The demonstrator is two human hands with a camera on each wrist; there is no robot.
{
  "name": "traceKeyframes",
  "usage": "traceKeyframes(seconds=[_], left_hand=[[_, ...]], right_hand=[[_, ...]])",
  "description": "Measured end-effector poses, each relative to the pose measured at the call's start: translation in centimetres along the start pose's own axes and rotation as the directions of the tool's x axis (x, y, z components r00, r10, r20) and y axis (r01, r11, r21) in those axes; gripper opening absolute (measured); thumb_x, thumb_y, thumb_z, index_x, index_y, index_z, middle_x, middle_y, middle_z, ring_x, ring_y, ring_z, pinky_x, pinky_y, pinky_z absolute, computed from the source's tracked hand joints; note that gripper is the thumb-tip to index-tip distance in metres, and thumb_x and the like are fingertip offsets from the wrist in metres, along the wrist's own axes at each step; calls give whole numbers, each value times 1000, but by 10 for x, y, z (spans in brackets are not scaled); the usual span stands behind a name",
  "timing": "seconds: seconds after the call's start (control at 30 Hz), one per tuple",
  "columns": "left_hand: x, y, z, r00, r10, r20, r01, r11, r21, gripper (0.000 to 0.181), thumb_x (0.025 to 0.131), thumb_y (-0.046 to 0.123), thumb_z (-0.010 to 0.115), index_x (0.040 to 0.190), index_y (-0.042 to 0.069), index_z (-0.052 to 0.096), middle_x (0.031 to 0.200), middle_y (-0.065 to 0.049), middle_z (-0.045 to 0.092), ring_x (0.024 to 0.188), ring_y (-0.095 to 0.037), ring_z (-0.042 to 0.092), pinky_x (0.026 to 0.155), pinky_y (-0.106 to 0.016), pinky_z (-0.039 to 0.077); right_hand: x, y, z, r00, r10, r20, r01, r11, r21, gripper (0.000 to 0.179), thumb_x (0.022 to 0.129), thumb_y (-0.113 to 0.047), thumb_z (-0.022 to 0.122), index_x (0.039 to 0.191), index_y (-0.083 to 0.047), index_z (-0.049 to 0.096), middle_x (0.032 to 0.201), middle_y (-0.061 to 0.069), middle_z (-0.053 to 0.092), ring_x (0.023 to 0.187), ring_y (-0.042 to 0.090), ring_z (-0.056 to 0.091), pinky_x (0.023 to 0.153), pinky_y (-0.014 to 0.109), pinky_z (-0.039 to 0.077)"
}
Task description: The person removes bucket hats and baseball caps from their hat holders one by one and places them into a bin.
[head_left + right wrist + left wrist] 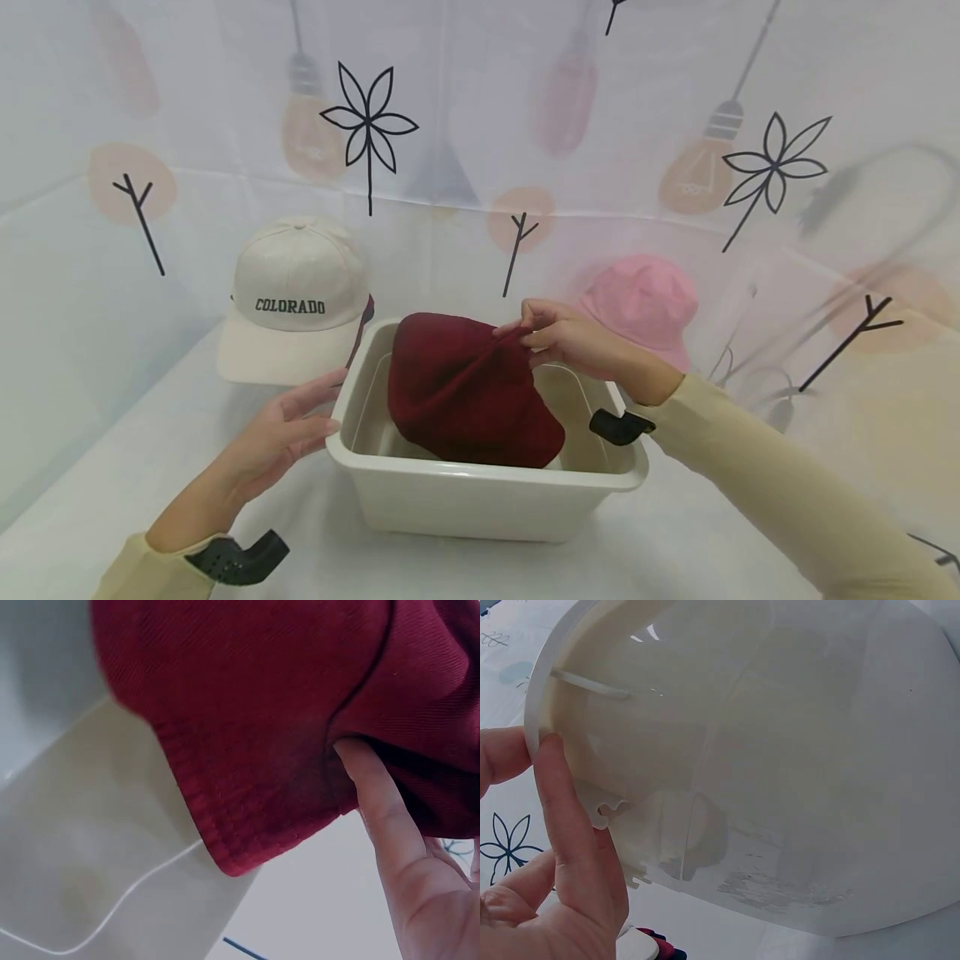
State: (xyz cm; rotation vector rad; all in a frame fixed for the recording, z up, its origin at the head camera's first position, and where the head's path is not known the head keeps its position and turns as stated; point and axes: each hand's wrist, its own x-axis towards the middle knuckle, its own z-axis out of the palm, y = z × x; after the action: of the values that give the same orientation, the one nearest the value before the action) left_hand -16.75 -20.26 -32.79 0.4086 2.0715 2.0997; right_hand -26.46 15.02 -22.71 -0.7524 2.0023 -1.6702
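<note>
A dark red cloth hat, folded and creased, is inside a cream plastic tub, its upper edge reaching the far rim. My right hand pinches a fold of this hat near its top. Up close in the right wrist view, the fingers press into the dark red cloth beside a stitched edge. At the tub's left side, my left hand holds the rim. The left wrist view shows the rim between the fingers of that hand, against the tub's outer wall.
A cream cap lettered COLORADO stands behind the tub on the left, with a maroon and dark edge showing beside it. Behind the right hand sits a pink bucket hat. A patterned white cloth hangs at the back.
</note>
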Motion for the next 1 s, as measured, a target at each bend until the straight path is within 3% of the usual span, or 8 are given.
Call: traceKeyframes(seconds=[0.2, 0.37, 0.47, 0.6, 0.8, 1.0], left_hand=[[0, 1, 1, 1000, -6, -8, 6, 1000, 13, 66, 91, 14, 58, 147, 5, 23, 149, -18, 25, 131, -33, 32, 96, -45, 41], [0, 2, 2, 1000, -12, -8, 12, 1000, 6, 66, 90, 13, 58, 147, 5, 25, 148, -17, 26, 130, -29, 35, 96, -43, 41], [1, 2, 2, 1000, -17, -9, 17, 1000, 0, 66, 90, 13, 58, 147, 5, 25, 148, -16, 27, 127, -23, 38, 96, -42, 41], [0, 2, 2, 1000, -17, -7, 17, 1000, -3, 66, 90, 12, 58, 147, 6, 25, 147, -18, 28, 123, -18, 43, 95, -40, 42], [0, 3, 2, 999, -39, -27, 40, 999, 4, 67, 90, 13, 60, 147, 7, 26, 145, -18, 30, 124, -21, 43, 94, -40, 42], [0, 2, 2, 999, -35, -22, 35, 999, -11, 68, 89, 12, 60, 147, 7, 25, 146, -18, 29, 125, -24, 41, 96, -42, 41]], right_hand=[[17, 7, 6, 998, 61, 17, -59, 992, -111, 20, 86, 7, 42, 75, -7, 35, 118, 21, 58, 95, 20, 59, 68, 31, 47], [31, 12, 15, 993, 107, 40, -100, 983, -153, 20, 86, 7, 42, 75, -7, 34, 115, 17, 59, 78, 17, 53, 59, 28, 41], [39, 19, 21, 989, 140, 56, -128, 975, -181, 19, 86, 8, 44, 76, -6, 34, 91, 8, 58, 69, 17, 49, 56, 27, 39], [50, 30, 31, 978, 191, 80, -167, 956, -243, 20, 86, 6, 46, 77, -6, 34, 68, 1, 35, 61, 15, 41, 52, 27, 37], [63, 44, 45, 955, 264, 132, -213, 925, -314, 21, 87, 2, 49, 76, -7, 34, 65, 0, 29, 62, 16, 38, 55, 31, 45], [78, 63, 53, 920, 364, 144, -277, 866, -416, 17, 90, -1, 51, 80, -6, 38, 76, 5, 40, 68, 17, 44, 57, 32, 49]])
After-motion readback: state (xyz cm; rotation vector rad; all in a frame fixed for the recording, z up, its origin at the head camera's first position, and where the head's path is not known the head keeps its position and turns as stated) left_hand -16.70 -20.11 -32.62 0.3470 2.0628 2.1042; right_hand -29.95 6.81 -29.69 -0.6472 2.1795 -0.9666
